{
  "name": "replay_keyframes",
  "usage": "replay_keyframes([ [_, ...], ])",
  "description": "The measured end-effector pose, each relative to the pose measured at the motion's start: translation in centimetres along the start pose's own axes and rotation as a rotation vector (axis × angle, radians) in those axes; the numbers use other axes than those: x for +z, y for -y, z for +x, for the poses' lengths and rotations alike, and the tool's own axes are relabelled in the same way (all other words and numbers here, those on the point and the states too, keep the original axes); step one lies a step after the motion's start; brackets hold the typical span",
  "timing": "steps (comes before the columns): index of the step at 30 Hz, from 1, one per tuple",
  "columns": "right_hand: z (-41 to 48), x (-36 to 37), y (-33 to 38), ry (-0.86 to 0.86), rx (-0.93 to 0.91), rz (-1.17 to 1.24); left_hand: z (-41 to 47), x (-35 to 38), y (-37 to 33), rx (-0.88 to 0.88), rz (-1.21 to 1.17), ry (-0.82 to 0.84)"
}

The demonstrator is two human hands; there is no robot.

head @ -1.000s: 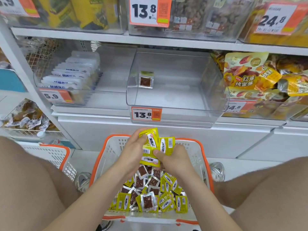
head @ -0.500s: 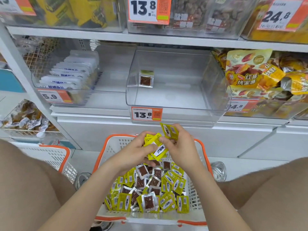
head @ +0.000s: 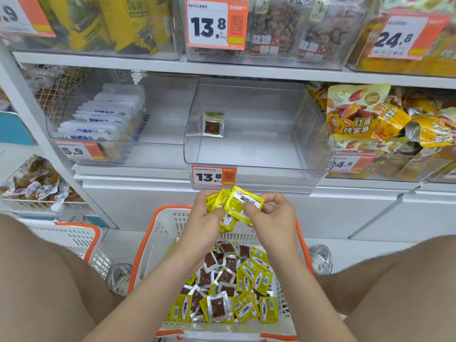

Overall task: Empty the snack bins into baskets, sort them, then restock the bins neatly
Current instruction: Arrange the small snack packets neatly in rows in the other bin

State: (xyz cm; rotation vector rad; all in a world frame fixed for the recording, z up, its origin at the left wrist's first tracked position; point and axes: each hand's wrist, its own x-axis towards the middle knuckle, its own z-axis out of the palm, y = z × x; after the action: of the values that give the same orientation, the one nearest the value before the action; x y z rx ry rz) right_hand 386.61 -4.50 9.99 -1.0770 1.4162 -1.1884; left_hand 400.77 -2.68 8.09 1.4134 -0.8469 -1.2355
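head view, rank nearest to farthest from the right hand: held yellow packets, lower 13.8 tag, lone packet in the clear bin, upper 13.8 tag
From the right hand:
1. yellow packets, pinched in it.
2. lower 13.8 tag, up-left on the clear bin front.
3. lone packet, at that bin's back.
4. upper 13.8 tag, top shelf bin.

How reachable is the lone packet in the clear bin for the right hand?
Probably yes: the clear bin is open-topped, nothing blocks the lone packet, but the right hand pinches a yellow packet.
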Motion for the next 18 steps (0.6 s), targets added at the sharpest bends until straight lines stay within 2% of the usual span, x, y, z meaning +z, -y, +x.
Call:
replay_keyframes([
  [3, 0.1, -0.4, 0.2, 0.002, -0.016, -0.075, -0.5, 0.7, -0.7, 0.085, -0.092, -0.069],
  [6, -0.2, -0.3, 0.6, 0.15, -0.01, -0.035, -1.1, 1.2, -1.6, 0.161, -0.165, -0.079],
  [10, -0.8, 0.6, 0.1, 0.213, -0.287, -0.217, -1.7, 1.8, -2.3, 0.226, -0.087, -0.105],
  [14, -1.4, 1.0, 0.2, 0.21, -0.303, -0.022, -1.9, 2.0, -2.9, 0.217, -0.079, -0.038],
  [18, -1.5, 0.8, 0.3, 0.203, -0.413, -0.161, -1.4, 1.6, -3.6, 0.175, -0.143, 0.056],
])
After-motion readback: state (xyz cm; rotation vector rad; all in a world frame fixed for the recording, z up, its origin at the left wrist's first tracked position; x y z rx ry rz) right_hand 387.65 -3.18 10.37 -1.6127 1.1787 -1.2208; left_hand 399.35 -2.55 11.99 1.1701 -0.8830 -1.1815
